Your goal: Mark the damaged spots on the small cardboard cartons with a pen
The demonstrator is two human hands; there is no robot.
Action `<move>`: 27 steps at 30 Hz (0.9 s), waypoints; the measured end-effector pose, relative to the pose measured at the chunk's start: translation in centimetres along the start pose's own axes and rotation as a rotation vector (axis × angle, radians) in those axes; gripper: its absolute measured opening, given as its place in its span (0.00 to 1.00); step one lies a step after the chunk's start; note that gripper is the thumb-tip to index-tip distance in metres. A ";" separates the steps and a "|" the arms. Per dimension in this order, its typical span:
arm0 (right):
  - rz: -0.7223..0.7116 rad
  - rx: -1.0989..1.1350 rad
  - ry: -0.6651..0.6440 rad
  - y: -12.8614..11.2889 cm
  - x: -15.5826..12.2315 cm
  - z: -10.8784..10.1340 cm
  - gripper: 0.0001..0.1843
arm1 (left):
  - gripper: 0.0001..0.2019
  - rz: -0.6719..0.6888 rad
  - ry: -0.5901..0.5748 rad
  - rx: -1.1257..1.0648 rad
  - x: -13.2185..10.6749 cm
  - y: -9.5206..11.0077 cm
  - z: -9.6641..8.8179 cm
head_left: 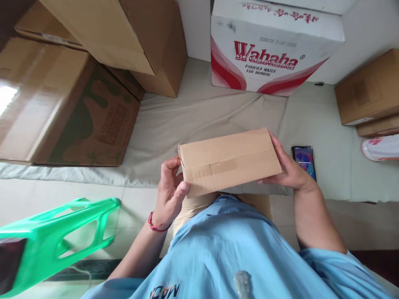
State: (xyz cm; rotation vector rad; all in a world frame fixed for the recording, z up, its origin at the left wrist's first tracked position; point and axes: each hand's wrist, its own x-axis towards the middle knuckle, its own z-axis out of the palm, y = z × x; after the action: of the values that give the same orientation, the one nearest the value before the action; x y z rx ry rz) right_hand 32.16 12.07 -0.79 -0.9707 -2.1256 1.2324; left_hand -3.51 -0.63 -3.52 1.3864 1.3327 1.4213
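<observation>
A brown cardboard box (230, 162) is held up over the front edge of the cloth-covered surface, its left end slightly lower than its right. A seam runs along its top, with a strip of tape near the middle. My left hand (171, 187), a red cord bracelet at the wrist, grips the box's left end with the thumb at the near corner. Around the right end is my right hand (288, 168), its fingers partly hidden behind and under the box. Just right of that hand, a phone (304, 162) with a lit screen lies on the cloth.
A white and red water carton (268, 54) stands at the back. Large cardboard boxes (62, 108) are stacked at left, smaller ones (369, 89) at right beside a white rounded item (382, 148). A green plastic stool (62, 232) is on the floor at lower left.
</observation>
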 end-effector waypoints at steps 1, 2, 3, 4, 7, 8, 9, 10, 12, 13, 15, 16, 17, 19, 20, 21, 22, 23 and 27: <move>-0.004 0.010 -0.004 0.2 -0.1 -0.1 0.77 | 0.22 -0.017 -0.005 -0.027 0.1 -0.1 0.0; -0.007 0.015 -0.009 0.3 -0.1 -0.1 0.77 | 0.22 -0.025 -0.007 -0.043 0.1 -0.2 0.0; -0.011 0.017 -0.017 0.3 -0.2 -0.2 0.78 | 0.23 -0.032 -0.006 -0.054 0.2 -0.3 0.0; -0.017 0.016 -0.029 0.3 -0.2 -0.3 0.79 | 0.23 -0.038 -0.004 -0.062 0.2 -0.4 -0.1; -0.039 0.004 -0.042 -0.7 -0.5 -0.1 0.81 | 0.25 -0.062 0.022 -0.070 0.3 -0.5 -0.3; -0.054 -0.001 -0.028 -1.3 -0.6 0.2 0.81 | 0.26 -0.081 0.035 -0.074 0.2 -0.4 -0.3; -0.069 -0.002 -0.001 -2.1 -0.9 0.5 0.80 | 0.27 -0.105 0.048 -0.087 0.2 -0.3 -0.2; -0.081 0.004 0.035 -3.0 -1.2 0.8 0.79 | 0.28 -0.131 0.056 -0.110 0.3 -0.2 -0.1; -0.079 0.036 0.134 -4.9 -1.9 1.1 0.72 | 0.30 -0.151 0.061 -0.165 0.5 0.0 0.3; -0.064 0.051 0.197 -5.7 -2.4 1.0 0.68 | 0.30 -0.144 0.058 -0.179 0.8 0.0 0.6; -0.038 0.032 0.344 -6.5 -3.5 -0.1 0.63 | 0.28 -0.124 0.043 -0.152 1.5 -0.3 1.0; -0.037 -0.005 0.425 -6.4 -4.0 -1.1 0.63 | 0.26 -0.125 0.036 -0.106 1.9 -0.7 1.2; -0.041 -0.055 0.505 -6.0 -4.6 -2.4 0.64 | 0.23 -0.136 0.035 -0.038 2.3 -1.3 1.3; -0.079 -0.150 0.670 -4.4 -5.8 -5.5 0.66 | 0.20 -0.147 0.042 0.145 3.0 -2.9 1.6; -0.100 -0.189 0.748 -3.3 -6.4 -7.0 0.65 | 0.18 -0.135 0.056 0.248 3.3 -3.7 1.7; -0.158 -0.232 0.843 -2.2 -7.0 -8.5 0.63 | 0.16 -0.113 0.067 0.344 3.4 -4.6 1.8; -0.182 -0.262 0.908 -1.1 -7.6 -9.7 0.59 | 0.14 -0.080 0.071 0.425 3.5 -5.4 2.0; -0.171 -0.285 0.964 0.0 -8.0 -10.8 0.55 | 0.13 -0.042 0.063 0.491 3.5 -6.0 2.2; -0.063 -0.343 1.195 4.4 -8.2 -14.0 0.49 | 0.09 0.093 -0.008 0.664 3.2 -6.8 2.9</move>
State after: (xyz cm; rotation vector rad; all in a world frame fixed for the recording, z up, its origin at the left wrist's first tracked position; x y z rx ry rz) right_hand 48.64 14.58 1.36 -1.2994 -1.3436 0.0817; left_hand -2.25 4.30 -9.78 1.8844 1.8530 1.0587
